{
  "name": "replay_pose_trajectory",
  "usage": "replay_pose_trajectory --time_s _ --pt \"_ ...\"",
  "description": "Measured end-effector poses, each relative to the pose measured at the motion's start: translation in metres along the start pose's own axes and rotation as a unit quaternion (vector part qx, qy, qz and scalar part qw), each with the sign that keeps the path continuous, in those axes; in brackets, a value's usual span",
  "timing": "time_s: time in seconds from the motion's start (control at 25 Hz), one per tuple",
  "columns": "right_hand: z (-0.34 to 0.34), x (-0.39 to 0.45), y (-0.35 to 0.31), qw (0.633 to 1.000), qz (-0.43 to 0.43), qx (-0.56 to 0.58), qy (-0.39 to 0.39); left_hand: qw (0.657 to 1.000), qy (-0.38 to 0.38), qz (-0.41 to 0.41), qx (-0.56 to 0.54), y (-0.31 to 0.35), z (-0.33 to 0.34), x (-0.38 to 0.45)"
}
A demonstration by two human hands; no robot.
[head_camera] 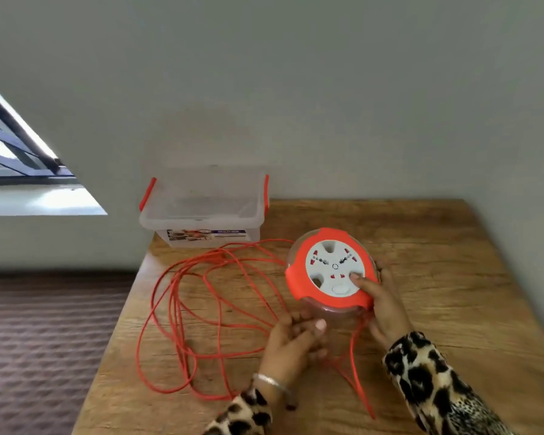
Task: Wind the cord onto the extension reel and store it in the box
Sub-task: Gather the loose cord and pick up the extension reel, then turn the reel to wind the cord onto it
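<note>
A long orange cord (pixel 182 309) lies in loose loops on the left part of the wooden bench (pixel 437 246). Behind the loops, at the back left corner, sits a clear plastic box (pixel 201 211) with red clips and no lid on. The left hand (pixel 292 343) has its fingers curled round the cord just below the extension reel (pixel 332 271). The right hand (pixel 380 306) grips the orange and white reel on its right side, thumb on its white face.
</note>
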State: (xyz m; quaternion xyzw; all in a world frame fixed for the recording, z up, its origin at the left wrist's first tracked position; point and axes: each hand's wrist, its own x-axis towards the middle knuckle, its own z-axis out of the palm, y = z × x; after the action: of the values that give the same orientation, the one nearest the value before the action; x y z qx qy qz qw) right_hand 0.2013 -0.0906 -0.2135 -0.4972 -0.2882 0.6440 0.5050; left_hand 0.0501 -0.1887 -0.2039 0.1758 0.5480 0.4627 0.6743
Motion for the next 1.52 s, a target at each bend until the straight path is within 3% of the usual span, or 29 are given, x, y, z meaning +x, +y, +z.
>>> replay_pose_trajectory --time_s 0.12,0.2,0.24,0.32,0.36,0.4,0.52,0.6,0.72,0.76,0.88,0.96,1.04,1.12,1.16,1.24,1.32,1.36,1.4,1.44,1.52 --pt "-0.005 0.007 0.011 0.999 -0.038 0.018 0.002 0.988 -0.017 0.126 0.087 -0.037 0.002 -0.004" --pt "-0.007 0.018 0.014 0.997 -0.066 0.036 -0.003 0.942 -0.064 0.236 0.229 -0.043 -0.002 -0.003" --pt "-0.008 0.025 0.015 0.996 -0.078 0.043 -0.007 0.896 -0.098 0.291 0.322 -0.042 -0.005 0.000" --pt "-0.010 0.040 0.016 0.993 -0.099 0.061 -0.006 0.753 -0.139 0.387 0.513 -0.034 -0.011 0.012" --pt "-0.012 0.047 0.016 0.992 -0.106 0.074 0.002 0.687 -0.145 0.426 0.571 -0.028 -0.014 0.020" --pt "-0.016 0.054 0.015 0.989 -0.116 0.091 0.013 0.643 -0.148 0.450 0.602 -0.023 -0.018 0.027" --pt "-0.030 0.065 0.006 0.971 -0.200 0.120 0.052 0.567 -0.098 0.478 0.664 -0.010 -0.030 0.047" --pt "-0.036 0.065 -0.001 0.959 -0.245 0.128 0.070 0.520 -0.012 0.471 0.712 -0.002 -0.035 0.055" --pt "-0.039 0.054 -0.007 0.953 -0.259 0.145 0.060 0.421 0.108 0.469 0.769 0.004 -0.041 0.057" --pt "-0.039 0.048 -0.008 0.951 -0.259 0.160 0.054 0.409 0.127 0.459 0.779 0.006 -0.041 0.054" --pt "-0.043 0.022 -0.007 0.947 -0.261 0.183 0.043 0.437 0.171 0.411 0.782 0.010 -0.040 0.038" --pt "-0.049 0.006 -0.004 0.946 -0.257 0.198 0.016 0.397 0.211 0.417 0.790 0.006 -0.035 0.022" --pt "-0.056 -0.007 -0.001 0.937 -0.260 0.232 -0.006 0.354 0.188 0.538 0.742 -0.010 -0.027 -0.002" --pt "-0.061 -0.017 -0.002 0.923 -0.272 0.272 -0.019 0.399 0.037 0.673 0.621 -0.039 -0.013 -0.024" --pt "-0.064 -0.021 -0.005 0.915 -0.274 0.297 -0.023 0.443 -0.062 0.688 0.571 -0.056 -0.002 -0.030" --pt "-0.069 -0.025 -0.008 0.898 -0.264 0.350 -0.032 0.595 -0.201 0.570 0.529 -0.086 0.022 -0.030" --pt "-0.073 -0.027 -0.011 0.886 -0.249 0.389 -0.045 0.788 -0.258 0.335 0.447 -0.095 0.046 -0.017" --pt "-0.073 -0.027 -0.012 0.884 -0.246 0.394 -0.048 0.860 -0.264 0.236 0.367 -0.089 0.058 -0.008" --pt "-0.071 -0.028 -0.012 0.885 -0.246 0.391 -0.049 0.903 -0.267 0.177 0.288 -0.080 0.069 0.000" --pt "-0.069 -0.028 -0.012 0.888 -0.246 0.385 -0.048 0.923 -0.274 0.150 0.224 -0.071 0.079 0.009" --pt "-0.061 -0.032 -0.009 0.896 -0.235 0.374 -0.051 0.934 -0.290 0.157 0.136 -0.059 0.095 0.026"
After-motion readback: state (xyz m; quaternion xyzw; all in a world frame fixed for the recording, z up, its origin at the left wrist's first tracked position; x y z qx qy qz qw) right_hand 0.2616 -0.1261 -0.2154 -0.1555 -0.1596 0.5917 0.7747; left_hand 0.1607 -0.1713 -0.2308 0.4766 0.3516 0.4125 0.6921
